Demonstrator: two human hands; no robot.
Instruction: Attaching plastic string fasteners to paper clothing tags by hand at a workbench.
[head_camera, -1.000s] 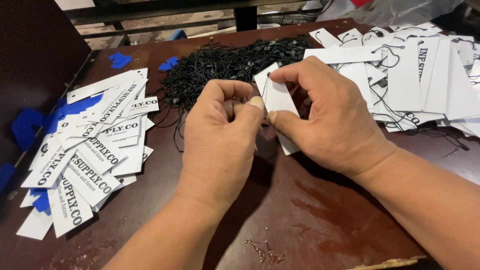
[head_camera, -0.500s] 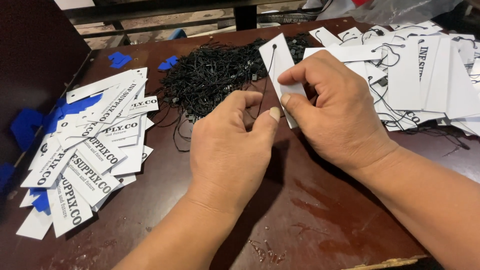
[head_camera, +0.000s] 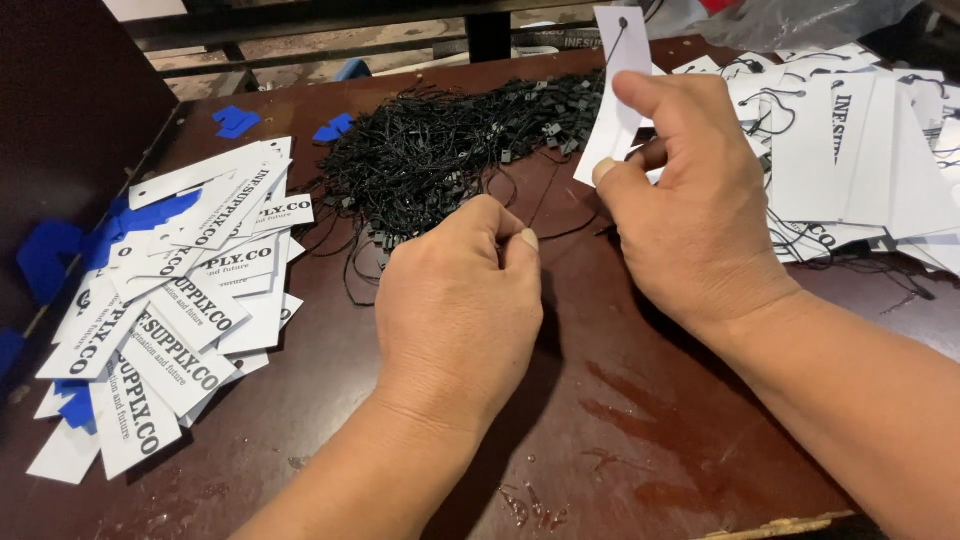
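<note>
My right hand (head_camera: 690, 210) pinches a white paper tag (head_camera: 615, 95) between thumb and fingers and holds it upright above the table. A thin black string (head_camera: 552, 185) runs from the hole at the tag's top down to my left hand (head_camera: 462, 300), whose fingers are closed on the string's lower end. Just behind my left hand lies a heap of black looped strings (head_camera: 440, 150) with small black clasps.
A spread of white printed tags (head_camera: 190, 300) covers the left of the dark brown table (head_camera: 640, 440), with blue paper scraps (head_camera: 235, 120) among and behind them. Strung white tags (head_camera: 850, 160) pile up at the right. A dark panel (head_camera: 70, 110) stands at the left edge.
My right hand has lifted the tag up and away to the right. My left hand has dropped lower, pulling the string taut through the tag's hole.
</note>
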